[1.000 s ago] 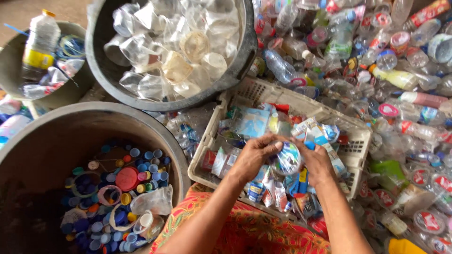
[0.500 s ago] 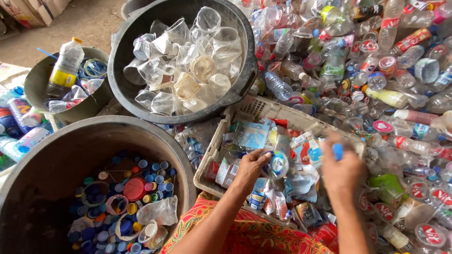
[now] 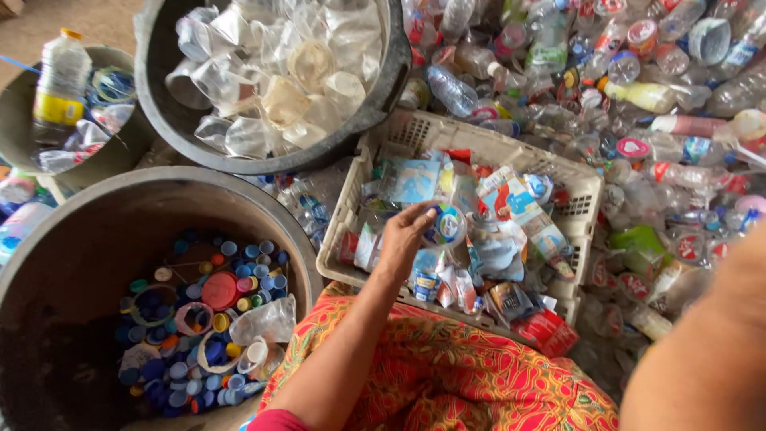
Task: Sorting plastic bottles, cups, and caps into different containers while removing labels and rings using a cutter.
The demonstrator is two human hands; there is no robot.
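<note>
A clear bottle (image 3: pixel 448 226) with a blue-and-white label sits in the left hand (image 3: pixel 403 238), over the white basket (image 3: pixel 586 191). The fingers (image 3: pixel 424 212) curl round it, pinching it near the top. The basket is packed with peeled labels (image 3: pixel 511 199) and wrappers. Only the right forearm (image 3: pixel 702 351) shows, at the lower right edge; its hand is out of view, so I cannot tell how its fingers stand. To the left, a dark tub (image 3: pixel 96 207) holds coloured caps (image 3: pixel 215 291). Above it, another tub (image 3: pixel 399 72) is full of clear cups (image 3: pixel 311 64). A heap of bottles (image 3: pixel 638 96) lies to the right.
</note>
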